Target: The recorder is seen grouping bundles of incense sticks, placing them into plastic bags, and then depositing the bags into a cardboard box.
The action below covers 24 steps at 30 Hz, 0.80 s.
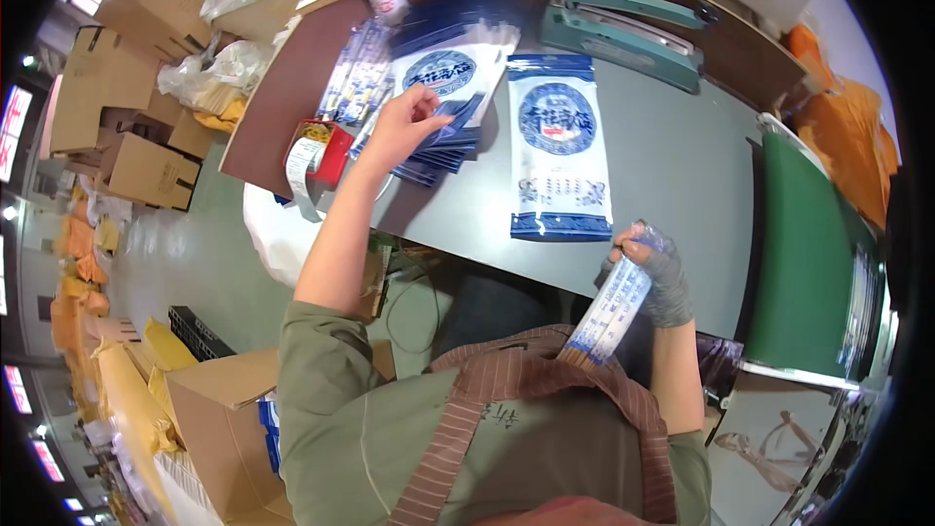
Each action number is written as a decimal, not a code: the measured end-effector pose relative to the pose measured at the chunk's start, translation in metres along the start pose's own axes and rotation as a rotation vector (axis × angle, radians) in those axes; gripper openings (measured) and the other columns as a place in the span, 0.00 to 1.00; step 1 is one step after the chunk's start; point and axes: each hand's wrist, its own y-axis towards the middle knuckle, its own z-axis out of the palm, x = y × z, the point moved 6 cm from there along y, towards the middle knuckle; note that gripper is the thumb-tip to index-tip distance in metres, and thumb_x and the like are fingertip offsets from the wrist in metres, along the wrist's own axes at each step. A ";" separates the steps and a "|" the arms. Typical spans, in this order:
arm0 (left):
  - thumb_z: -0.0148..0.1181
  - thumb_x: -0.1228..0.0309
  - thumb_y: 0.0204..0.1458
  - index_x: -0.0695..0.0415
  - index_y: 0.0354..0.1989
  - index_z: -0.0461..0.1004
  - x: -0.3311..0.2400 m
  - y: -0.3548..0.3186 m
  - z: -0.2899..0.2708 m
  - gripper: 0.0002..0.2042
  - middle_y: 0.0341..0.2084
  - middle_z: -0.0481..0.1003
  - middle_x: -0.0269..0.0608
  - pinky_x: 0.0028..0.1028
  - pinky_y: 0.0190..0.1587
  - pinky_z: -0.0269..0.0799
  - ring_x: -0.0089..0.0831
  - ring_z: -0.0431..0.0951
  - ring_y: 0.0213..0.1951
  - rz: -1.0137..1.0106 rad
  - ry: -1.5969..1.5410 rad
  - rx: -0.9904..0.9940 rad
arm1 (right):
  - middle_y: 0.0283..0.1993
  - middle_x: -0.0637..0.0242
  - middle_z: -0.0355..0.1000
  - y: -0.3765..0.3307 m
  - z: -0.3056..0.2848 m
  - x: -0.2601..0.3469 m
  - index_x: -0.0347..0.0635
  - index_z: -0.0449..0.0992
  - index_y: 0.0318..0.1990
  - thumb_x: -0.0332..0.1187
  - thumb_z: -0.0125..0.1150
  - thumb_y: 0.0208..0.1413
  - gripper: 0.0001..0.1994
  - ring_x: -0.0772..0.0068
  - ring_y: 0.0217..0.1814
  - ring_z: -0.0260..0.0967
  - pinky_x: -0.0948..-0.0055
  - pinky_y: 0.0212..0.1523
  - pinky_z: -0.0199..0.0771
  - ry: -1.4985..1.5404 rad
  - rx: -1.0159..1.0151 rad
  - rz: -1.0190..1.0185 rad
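In my right hand [651, 268], which wears a grey fingerless glove, is a bundle of wrapped chopsticks [614, 312] with blue and white printing. The bundle slants down towards my apron, below the table's front edge. My bare left hand [404, 127] reaches over a fanned stack of blue and white plastic bags [443, 151]. Its fingers are curled at the blue edge of a bag, and they seem to pinch it. Between my hands, a single flat blue and white bag [560, 151] lies on the grey table [672, 161].
A green heat sealer [623, 34] stands at the table's back. On the left are more wrapped chopsticks [351, 73] and a red box [333, 151] with a paper strip. A green board [813, 253] flanks the right side. Cardboard boxes [146, 170] stand on the left floor.
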 end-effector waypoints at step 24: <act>0.50 0.88 0.50 0.60 0.52 0.63 -0.085 -0.116 0.239 0.20 0.29 0.69 0.38 0.22 0.37 0.67 0.23 0.70 0.32 -0.105 -0.477 0.170 | 0.34 0.64 0.76 0.008 -0.037 -0.011 0.36 0.78 0.38 0.39 0.65 0.51 0.14 0.74 0.35 0.72 0.70 0.39 0.73 -0.603 -0.018 -0.256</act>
